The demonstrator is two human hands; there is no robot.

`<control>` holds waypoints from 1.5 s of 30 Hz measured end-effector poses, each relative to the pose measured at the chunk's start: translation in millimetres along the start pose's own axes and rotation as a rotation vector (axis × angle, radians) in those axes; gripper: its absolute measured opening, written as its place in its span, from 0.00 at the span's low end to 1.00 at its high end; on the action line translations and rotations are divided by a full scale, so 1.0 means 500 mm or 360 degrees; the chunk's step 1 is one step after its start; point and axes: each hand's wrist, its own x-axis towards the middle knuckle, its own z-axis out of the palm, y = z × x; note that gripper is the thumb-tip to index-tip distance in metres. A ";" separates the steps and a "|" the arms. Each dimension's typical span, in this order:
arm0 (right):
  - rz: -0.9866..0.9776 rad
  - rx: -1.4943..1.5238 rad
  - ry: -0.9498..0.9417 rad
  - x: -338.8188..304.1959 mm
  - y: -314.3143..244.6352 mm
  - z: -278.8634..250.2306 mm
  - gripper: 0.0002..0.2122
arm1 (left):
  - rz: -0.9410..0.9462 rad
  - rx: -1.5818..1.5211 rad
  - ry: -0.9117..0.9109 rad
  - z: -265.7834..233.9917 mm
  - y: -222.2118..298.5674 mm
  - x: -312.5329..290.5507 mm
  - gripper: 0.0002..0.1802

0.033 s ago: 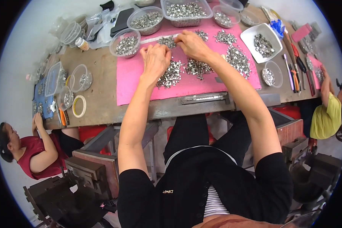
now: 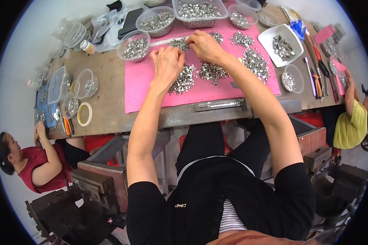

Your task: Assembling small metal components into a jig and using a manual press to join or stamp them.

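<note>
Small shiny metal pieces lie in several heaps on a pink cloth (image 2: 151, 92). My left hand (image 2: 167, 63) is bent over the cloth, between a small far heap (image 2: 179, 44) and a nearer heap (image 2: 184, 79). Its fingers curl down, and whatever is at the tips is hidden. To the right of that far heap, my right hand (image 2: 206, 47) reaches in with fingers bent together at its edge. I cannot make out what it pinches. A middle heap (image 2: 212, 72) sits just below my right wrist, and a larger heap (image 2: 255, 65) spreads to the right of my forearm.
Clear tubs of metal pieces line the far side, including a rectangular tub (image 2: 200, 22) and round tub (image 2: 134, 47). A white dish (image 2: 263, 43) stands right, near pliers (image 2: 323, 69). A tape roll (image 2: 84, 114) lies left. Co-workers sit at both sides.
</note>
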 end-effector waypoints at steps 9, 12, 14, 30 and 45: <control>-0.0041 -0.0093 -0.0008 0.020 0.017 0.021 0.10 | 0.0266 -0.0247 -0.0074 -0.013 0.128 -0.044 0.06; 0.0063 0.0014 -0.0057 0.012 0.013 0.011 0.07 | 0.0038 -0.0374 0.0117 -0.020 0.048 0.003 0.07; 0.0063 0.0011 -0.0046 0.013 0.013 0.017 0.07 | -0.0044 -0.0317 0.0143 -0.009 0.007 0.025 0.09; 0.0186 0.0290 -0.0166 -0.073 -0.052 -0.124 0.09 | -0.0256 -0.0673 -0.0039 -0.010 -0.003 0.037 0.04; 0.0119 0.0227 -0.0239 -0.297 -0.076 -0.158 0.04 | -0.0141 -0.0814 -0.0426 -0.056 0.153 -0.097 0.07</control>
